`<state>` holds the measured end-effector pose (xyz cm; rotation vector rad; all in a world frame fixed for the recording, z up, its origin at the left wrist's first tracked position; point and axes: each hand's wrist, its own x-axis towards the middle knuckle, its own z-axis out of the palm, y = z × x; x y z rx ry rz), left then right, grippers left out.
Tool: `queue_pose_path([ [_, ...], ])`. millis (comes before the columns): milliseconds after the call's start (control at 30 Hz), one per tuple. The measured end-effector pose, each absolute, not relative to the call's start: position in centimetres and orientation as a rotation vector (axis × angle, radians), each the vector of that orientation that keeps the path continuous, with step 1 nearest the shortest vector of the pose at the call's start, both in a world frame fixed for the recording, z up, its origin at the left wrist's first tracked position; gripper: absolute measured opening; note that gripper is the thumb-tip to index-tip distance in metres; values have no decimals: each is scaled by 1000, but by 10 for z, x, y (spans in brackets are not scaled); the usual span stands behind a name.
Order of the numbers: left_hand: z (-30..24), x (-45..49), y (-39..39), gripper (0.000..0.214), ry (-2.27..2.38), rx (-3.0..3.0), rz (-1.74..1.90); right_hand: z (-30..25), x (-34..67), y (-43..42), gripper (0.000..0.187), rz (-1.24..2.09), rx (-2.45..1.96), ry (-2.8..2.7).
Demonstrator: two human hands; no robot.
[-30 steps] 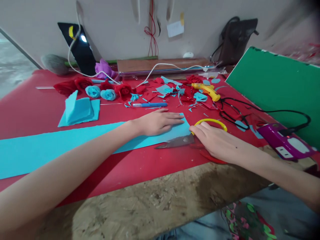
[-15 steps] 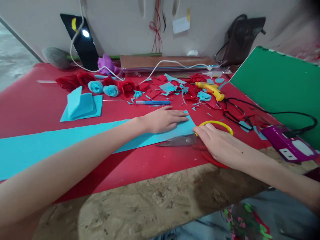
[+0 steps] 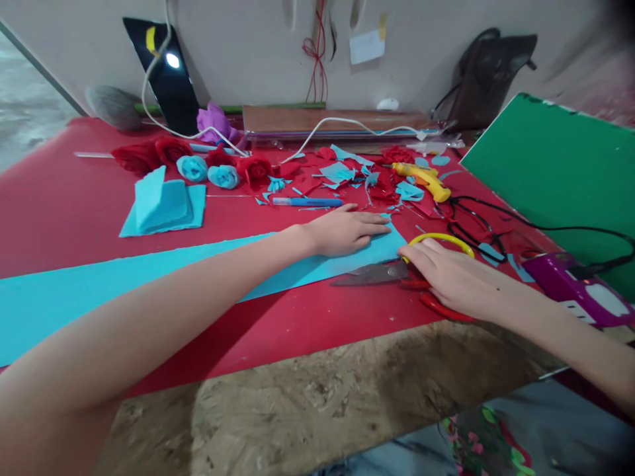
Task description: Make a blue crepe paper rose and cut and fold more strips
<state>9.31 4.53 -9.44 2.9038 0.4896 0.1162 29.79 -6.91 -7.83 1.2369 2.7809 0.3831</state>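
Note:
A long strip of light-blue crepe paper lies across the red table cover, running off the left edge of the view. My left hand rests flat on it near its right end, fingers stretched out. My right hand is closed around the handles of scissors, one yellow and one red. Their blades point left along the paper's near edge, looking nearly closed. Thumb and fingertips of that hand touch the strip's right corner; whether they also pinch the paper is hard to tell.
Folded blue crepe paper sits left of a blue pen. Red and blue paper roses lie behind, beside scattered scraps. A yellow glue gun, purple power socket and green board stand right.
Both hands have slid a little to the right, the blue strip's end and the scissors shifting with them. The view has also moved slightly.

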Motion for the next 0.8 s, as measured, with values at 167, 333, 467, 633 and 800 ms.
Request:
queue_pose_path([
  [167,-93,93,44,46,504,2896,98,-79,298,-72,46,468,1203,2812],
  [333,-92,93,43,45,525,2916,86,-86,296,-71,46,507,1265,2834],
  [467,-92,94,42,46,522,2928,99,-88,287,-69,41,465,1321,2805],
  [633,-92,93,43,46,514,2892,104,-90,285,-72,41,429,1356,2789],
  [800,-94,93,45,45,506,2879,115,-92,291,-81,48,447,1347,2798],
])
